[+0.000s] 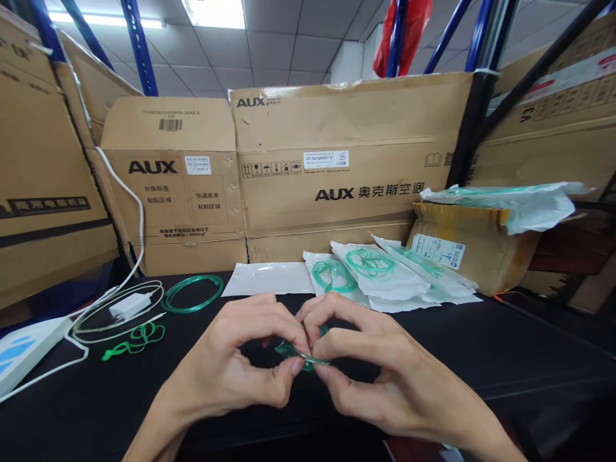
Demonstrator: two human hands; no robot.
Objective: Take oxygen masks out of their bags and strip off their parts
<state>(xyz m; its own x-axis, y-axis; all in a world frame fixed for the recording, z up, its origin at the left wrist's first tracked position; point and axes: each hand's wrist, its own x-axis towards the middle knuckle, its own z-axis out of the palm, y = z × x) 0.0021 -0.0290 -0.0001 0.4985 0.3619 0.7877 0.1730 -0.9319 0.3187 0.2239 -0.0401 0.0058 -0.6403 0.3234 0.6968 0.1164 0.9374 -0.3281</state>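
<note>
My left hand (235, 366) and my right hand (380, 372) meet over the black table (481, 359), fingertips pinched together. Between them sits a small green translucent plastic piece (293, 353), held by both hands; most of it is hidden by my fingers. A coil of green tubing (192, 293) lies on the table to the left, apart from my hands. Closer to the left edge lies a small green strap or tie (135, 340).
Sealed white pouches with green tubing (385, 273) are stacked behind my hands. A flat white pouch (269, 279) lies beside them. A white charger and cable (128, 307) sit at left. An open cardboard box (471, 247) stands at right. Large AUX cartons (346, 160) wall the back.
</note>
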